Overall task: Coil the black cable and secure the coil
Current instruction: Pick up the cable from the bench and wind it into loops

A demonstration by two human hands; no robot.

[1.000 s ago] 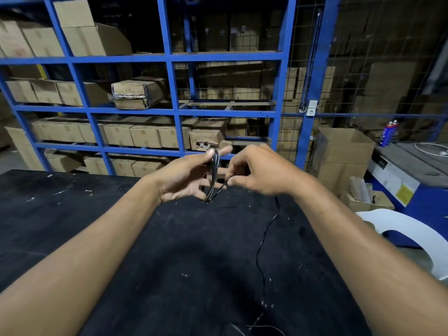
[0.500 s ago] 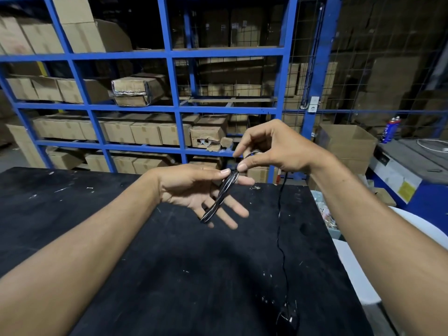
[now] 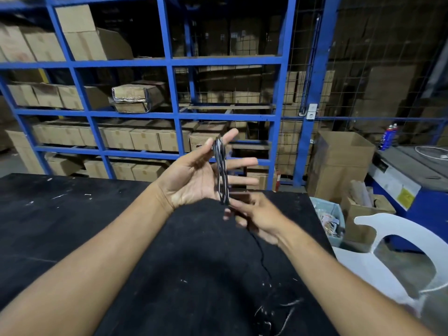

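A: Where is the thin black cable wound into a flat narrow coil [image 3: 221, 170]?

B: It stands across the left hand [image 3: 194, 180], which is raised palm-up above the black felt-covered surface [image 3: 72, 226]. The fingers [image 3: 242, 163] are spread and the thumb presses the top of the coil, so this hand is loosely grasping the coil rather than clenched on it.

A: Long axis?

B: Near vertical. The top end sits at the thumb and forefinger; the bottom end hangs just below the palm edge.

A: And the right hand [image 3: 254, 214]?

B: It lies directly below and slightly right of the coil's lower end, nearly touching it. It is blurred; it appears to pinch the loose cable tail [image 3: 263, 260], but I cannot tell for certain. The tail runs from it down to the surface, toward the person.

A: Which hand is nearer for the next wrap?

B: The right. In my judgement, it must carry the tail upward along the coil's axis and over the top, while the left keeps the coil upright.
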